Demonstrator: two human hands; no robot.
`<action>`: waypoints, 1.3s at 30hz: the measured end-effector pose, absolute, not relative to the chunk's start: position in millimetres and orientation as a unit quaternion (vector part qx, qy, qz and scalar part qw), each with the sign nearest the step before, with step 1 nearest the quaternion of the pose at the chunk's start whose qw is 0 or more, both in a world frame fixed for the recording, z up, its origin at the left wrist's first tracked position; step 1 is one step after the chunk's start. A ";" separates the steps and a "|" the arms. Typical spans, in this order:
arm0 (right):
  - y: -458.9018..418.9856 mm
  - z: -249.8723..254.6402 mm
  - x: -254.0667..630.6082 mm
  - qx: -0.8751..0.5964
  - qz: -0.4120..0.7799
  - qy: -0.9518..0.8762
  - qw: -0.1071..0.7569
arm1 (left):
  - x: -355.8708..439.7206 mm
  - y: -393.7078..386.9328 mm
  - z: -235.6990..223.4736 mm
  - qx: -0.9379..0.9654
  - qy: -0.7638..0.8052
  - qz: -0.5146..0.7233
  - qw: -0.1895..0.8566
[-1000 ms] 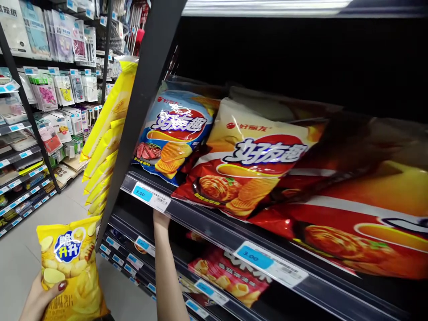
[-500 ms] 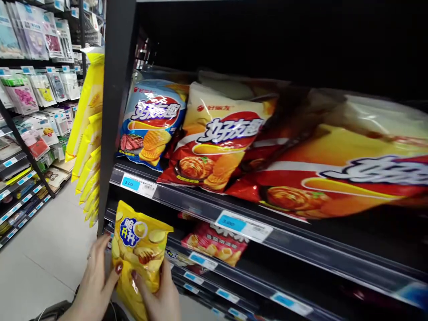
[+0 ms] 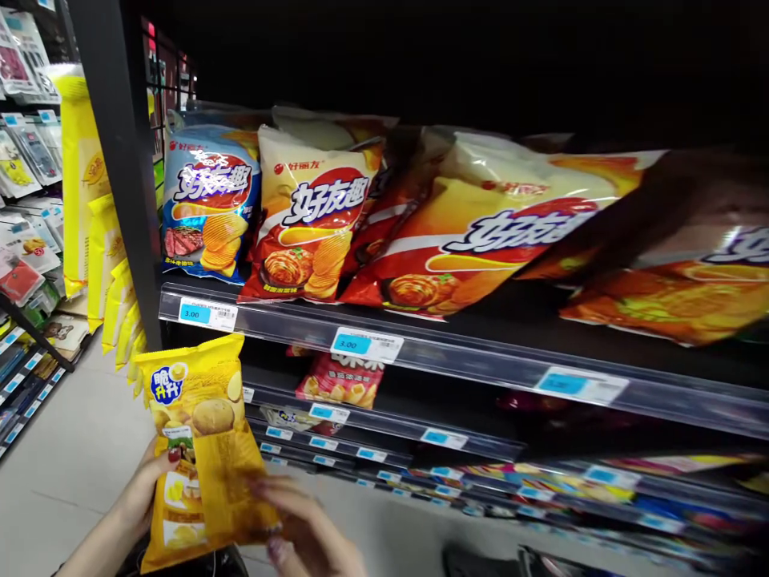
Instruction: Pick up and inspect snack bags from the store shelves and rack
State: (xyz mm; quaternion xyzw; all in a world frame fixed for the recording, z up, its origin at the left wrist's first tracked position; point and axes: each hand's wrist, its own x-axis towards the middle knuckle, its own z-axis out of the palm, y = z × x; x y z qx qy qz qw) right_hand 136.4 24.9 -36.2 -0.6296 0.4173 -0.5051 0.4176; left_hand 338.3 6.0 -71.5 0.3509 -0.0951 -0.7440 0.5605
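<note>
Here's the left hand (image 3: 139, 490) pinching the yellow bag (image 3: 207, 457) by one edge; the right hand (image 3: 316, 533), blurred, spreads its grip opposite, perhaps touching.

Upper shelf (image 3: 300, 324): carries a blue chip bag (image 3: 210, 204) at 10 o'clock, beside a cream-and-red chip bag (image 3: 312, 228). A tilted red-and-yellow bag (image 3: 481, 240) lies at 2 o'clock; a blurred orange bag (image 3: 678, 288) at 3 o'clock. Front rail: white-and-blue price labels (image 3: 207, 313), two reading 3.00. Lower shelf: pink snack bag (image 3: 342, 381) at 7 o'clock. Colourful packs (image 3: 558, 485), blurred, at 4 o'clock. Black upright (image 3: 117, 152) at 10 o'clock; hanging yellow packs (image 3: 81, 184) just outboard. Rack of packaged goods (image 3: 30, 152) at 9 o'clock. Grey floor (image 3: 54, 473) at 8 o'clock.
</note>
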 end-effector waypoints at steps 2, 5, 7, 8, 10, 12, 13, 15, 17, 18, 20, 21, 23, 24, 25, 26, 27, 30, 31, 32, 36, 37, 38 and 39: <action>18.7 -40.6 127.5 -0.578 -0.518 0.491 0.395 | 338.4 7.3 -67.8 0.350 -0.089 -0.764 0.535; 11.5 -47.4 127.9 -0.566 -0.440 0.501 0.485 | 337.8 6.3 -64.1 0.347 -0.079 -0.798 0.486; 10.3 -48.1 134.5 -0.547 -0.386 0.483 0.565 | 338.4 3.8 -63.5 0.348 -0.060 -0.827 0.438; 10.6 -47.6 138.2 -0.531 -0.375 0.486 0.584 | 339.0 2.4 -63.7 0.351 -0.054 -0.836 0.417; 11.7 -46.3 143.7 -0.502 -0.382 0.500 0.593 | 340.3 -0.2 -65.0 0.358 -0.051 -0.846 0.392; 12.2 -45.7 145.6 -0.483 -0.389 0.500 0.604 | 341.2 -1.8 -67.0 0.358 -0.051 -0.850 0.383; 11.9 -45.5 145.4 -0.478 -0.389 0.498 0.610 | 341.4 -2.1 -68.3 0.356 -0.047 -0.853 0.379; 10.6 -44.8 143.9 -0.471 -0.386 0.489 0.624 | 341.0 -1.6 -71.8 0.350 -0.040 -0.859 0.371; 9.2 -43.2 142.3 -0.460 -0.381 0.462 0.656 | 340.6 -0.5 -77.2 0.351 -0.046 -0.858 0.373; 8.8 -42.4 141.8 -0.452 -0.377 0.436 0.681 | 340.7 -0.4 -80.8 0.356 -0.064 -0.849 0.386; 8.8 -41.4 141.5 -0.440 -0.364 0.377 0.729 | 342.5 -2.2 -89.0 0.365 -0.138 -0.814 0.431; 9.1 -41.7 141.6 -0.440 -0.359 0.359 0.741 | 344.3 -4.1 -93.1 0.371 -0.199 -0.784 0.456; 9.5 -44.9 142.8 -0.475 -0.358 0.392 0.702 | 348.5 -8.9 -99.9 0.422 -0.339 -0.688 0.484; 9.5 -48.0 144.4 -0.505 -0.356 0.448 0.646 | 350.0 -10.7 -102.3 0.470 -0.399 -0.625 0.479; 9.5 -52.1 147.0 -0.534 -0.351 0.520 0.567 | 350.5 -11.5 -104.1 0.518 -0.444 -0.563 0.467; 9.5 -57.2 151.0 -0.558 -0.340 0.592 0.472 | 349.5 -11.1 -105.7 0.550 -0.472 -0.520 0.452; 9.7 -62.9 156.4 -0.576 -0.325 0.650 0.374 | 346.8 -9.5 -107.4 0.554 -0.484 -0.513 0.443; 12.5 -79.9 179.6 -0.635 -0.279 0.704 0.151 | 330.8 -2.0 -114.2 0.408 -0.458 -0.627 0.480; 14.1 -83.8 187.7 -0.666 -0.260 0.692 0.103 | 324.8 -0.7 -116.8 0.360 -0.432 -0.654 0.506; 16.0 -86.3 194.5 -0.697 -0.240 0.672 0.069 | 319.7 -0.8 -118.8 0.337 -0.400 -0.666 0.532; 20.7 -82.7 195.9 -0.808 -0.202 0.552 0.050 | 314.2 -13.6 -115.5 0.419 -0.263 -0.651 0.576; 19.7 -80.2 188.8 -0.826 -0.216 0.515 0.079 | 316.2 -17.6 -112.1 0.444 -0.242 -0.646 0.572; 17.3 -78.0 179.3 -0.831 -0.243 0.486 0.118 | 318.8 -20.8 -108.5 0.461 -0.232 -0.641 0.567; 13.5 -76.4 168.3 -0.817 -0.280 0.477 0.160 | 321.5 -22.8 -105.2 0.468 -0.230 -0.645 0.559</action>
